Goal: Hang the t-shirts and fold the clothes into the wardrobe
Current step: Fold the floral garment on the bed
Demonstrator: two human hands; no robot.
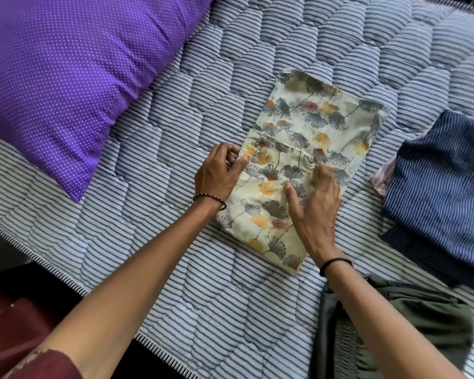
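A cream cloth with a grey and orange flower print [309,138] lies folded into a long strip on the striped quilt [175,110]. My left hand [219,170] pinches the cloth's left edge at the fold line, fingers curled round the hem. My right hand [315,209] lies flat on the lower half of the cloth, fingers straight and pressing it down. A folded navy pinstriped garment [443,187] sits to the right, with a bit of pink cloth [383,176] under its left side. An olive-grey garment [411,324] lies bunched under my right forearm.
A large purple pillow with white dots [66,77] fills the upper left of the bed. The bed's edge [66,272] runs diagonally at lower left, with dark floor and a maroon object [11,324] beyond it.
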